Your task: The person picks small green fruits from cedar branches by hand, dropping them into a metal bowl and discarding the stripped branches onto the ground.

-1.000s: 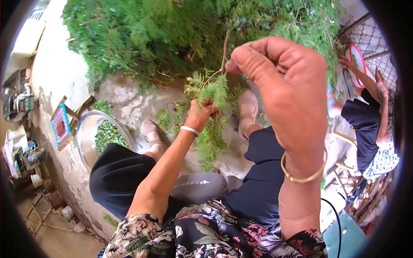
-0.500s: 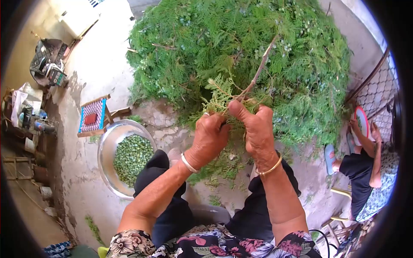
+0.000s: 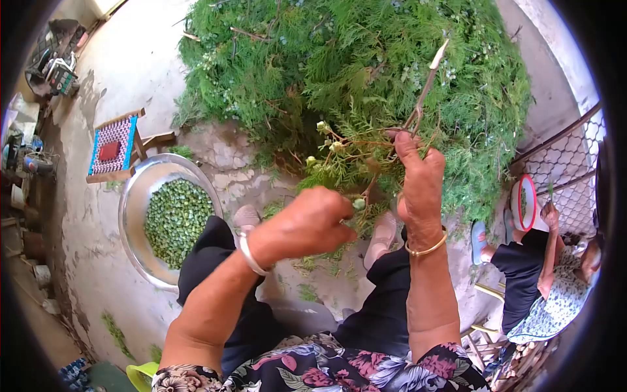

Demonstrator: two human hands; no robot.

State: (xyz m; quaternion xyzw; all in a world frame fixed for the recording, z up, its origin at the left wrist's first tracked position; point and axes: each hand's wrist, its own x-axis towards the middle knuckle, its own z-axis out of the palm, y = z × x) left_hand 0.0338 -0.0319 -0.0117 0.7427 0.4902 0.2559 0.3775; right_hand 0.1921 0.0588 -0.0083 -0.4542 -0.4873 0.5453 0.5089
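My right hand [image 3: 421, 183] grips a conifer branch [image 3: 423, 98], its bare stem pointing up to a pale, stripped end. Leafy sprays with several pale green cones [image 3: 336, 146] hang off the branch toward the left. My left hand [image 3: 304, 222] is just below these sprays, fingers curled in and slightly blurred; what they hold, if anything, is hidden. Right beside its fingertips shows a green cone [image 3: 358, 204]. To the left on the floor stands a wide metal basin [image 3: 134, 215] holding a heap of green cones [image 3: 176, 222].
A large pile of cut conifer branches [image 3: 366, 65] lies in front of me. A woven-seat stool [image 3: 116, 149] stands behind the basin. At the right, another person [image 3: 535, 274] sits with a red-rimmed round container [image 3: 524, 202] near a wire mesh [image 3: 562, 157].
My left hand has come away from the branch, down and left. My right hand, still gripping the branch, has shifted slightly right. The view has shifted too.
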